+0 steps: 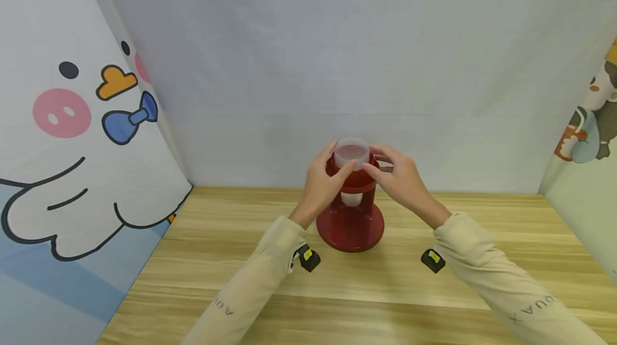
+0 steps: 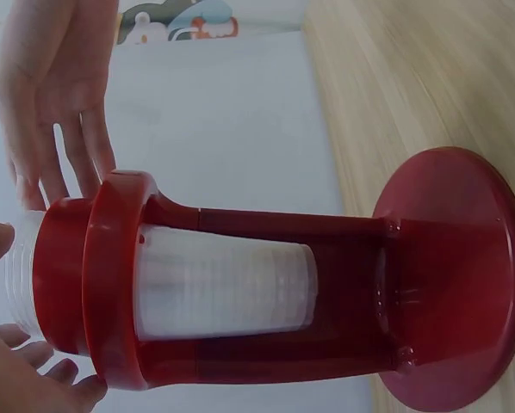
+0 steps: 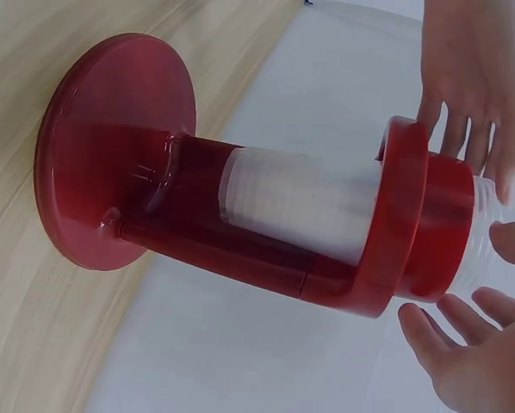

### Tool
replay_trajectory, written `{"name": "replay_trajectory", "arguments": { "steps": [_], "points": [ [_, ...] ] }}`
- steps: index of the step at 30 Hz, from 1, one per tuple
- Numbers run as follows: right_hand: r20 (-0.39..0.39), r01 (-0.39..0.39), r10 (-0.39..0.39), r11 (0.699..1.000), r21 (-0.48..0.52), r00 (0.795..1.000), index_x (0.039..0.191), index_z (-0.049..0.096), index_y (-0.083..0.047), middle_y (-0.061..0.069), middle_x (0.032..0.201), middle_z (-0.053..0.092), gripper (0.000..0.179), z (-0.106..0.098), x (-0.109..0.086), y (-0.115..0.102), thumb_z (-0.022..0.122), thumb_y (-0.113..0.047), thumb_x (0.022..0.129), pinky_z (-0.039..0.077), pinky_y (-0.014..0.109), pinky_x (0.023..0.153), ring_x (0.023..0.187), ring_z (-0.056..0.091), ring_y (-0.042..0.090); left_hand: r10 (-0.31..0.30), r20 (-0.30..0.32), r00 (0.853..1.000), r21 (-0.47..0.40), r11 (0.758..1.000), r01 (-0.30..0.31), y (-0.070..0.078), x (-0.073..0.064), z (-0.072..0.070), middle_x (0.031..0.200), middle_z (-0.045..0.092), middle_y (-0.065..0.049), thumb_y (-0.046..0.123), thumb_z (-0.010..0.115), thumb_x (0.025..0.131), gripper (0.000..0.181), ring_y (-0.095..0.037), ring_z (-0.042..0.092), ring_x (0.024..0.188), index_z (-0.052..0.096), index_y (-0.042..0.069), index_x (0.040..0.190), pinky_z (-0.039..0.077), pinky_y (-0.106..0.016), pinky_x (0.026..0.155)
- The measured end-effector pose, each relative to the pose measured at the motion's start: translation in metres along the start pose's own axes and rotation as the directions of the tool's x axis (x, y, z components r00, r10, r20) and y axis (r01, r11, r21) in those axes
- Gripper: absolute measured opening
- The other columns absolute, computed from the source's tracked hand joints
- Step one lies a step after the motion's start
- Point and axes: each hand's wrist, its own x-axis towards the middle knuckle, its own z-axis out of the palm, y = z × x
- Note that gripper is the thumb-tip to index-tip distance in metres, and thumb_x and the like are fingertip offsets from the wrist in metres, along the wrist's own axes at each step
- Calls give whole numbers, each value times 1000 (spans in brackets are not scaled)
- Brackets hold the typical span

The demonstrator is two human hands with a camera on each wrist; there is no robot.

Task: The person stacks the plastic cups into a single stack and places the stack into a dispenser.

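Observation:
A red cup dispenser [image 1: 351, 230] with a round base, side posts and a ring-shaped top stands upright on the table. What looks like a stack of translucent plastic cups [image 2: 232, 284] sits in its ring, bottom end hanging between the posts well above the base. The cups' ridged rims stick out over the top. My left hand [image 1: 320, 187] holds that rim from the left, thumb on the near side and fingers along the red collar. From the right, my right hand [image 1: 405, 179] grips the same rim, its thumb close to the other thumb.
The wood-grain table [image 1: 231, 259] runs back to a pale cloth wall [image 1: 361, 55]. A printed panel with a cartoon bird [image 1: 67, 173] borders the left side, and another printed panel [image 1: 585, 195] the right. Small black wrist devices [image 1: 308, 258] hang by the sleeves.

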Motion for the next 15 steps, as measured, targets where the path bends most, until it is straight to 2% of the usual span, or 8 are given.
{"name": "replay_trajectory", "arguments": {
  "steps": [6, 11, 15],
  "points": [
    [27, -52, 52, 999, 0, 998, 134, 49, -5, 15, 133, 52, 48, -10, -8, 2, 63, -23, 92, 47, 45, 90, 118, 51, 35, 41, -12, 999, 45, 998, -41, -7, -8, -9, 148, 36, 5, 43, 58, 92, 62, -16, 33, 134, 35, 24, 146, 34, -42, 105],
    [35, -71, 71, 997, -7, 997, 136, 48, -8, 11, 136, 50, 50, -17, -16, 4, 63, -26, 91, 46, 44, 92, 121, 50, 31, 68, -3, 998, 76, 995, -67, -10, -16, -22, 148, 35, 5, 41, 59, 92, 61, -14, 30, 136, 36, 25, 146, 30, -43, 107],
    [38, -49, 50, 999, -13, 998, 136, 48, -8, 11, 136, 50, 49, -22, -21, 4, 63, -25, 92, 46, 44, 92, 121, 49, 30, 79, 10, 997, 116, 990, -79, -11, -22, -31, 148, 35, 6, 40, 59, 92, 61, -11, 29, 136, 35, 26, 146, 27, -41, 108]
  ]
}}
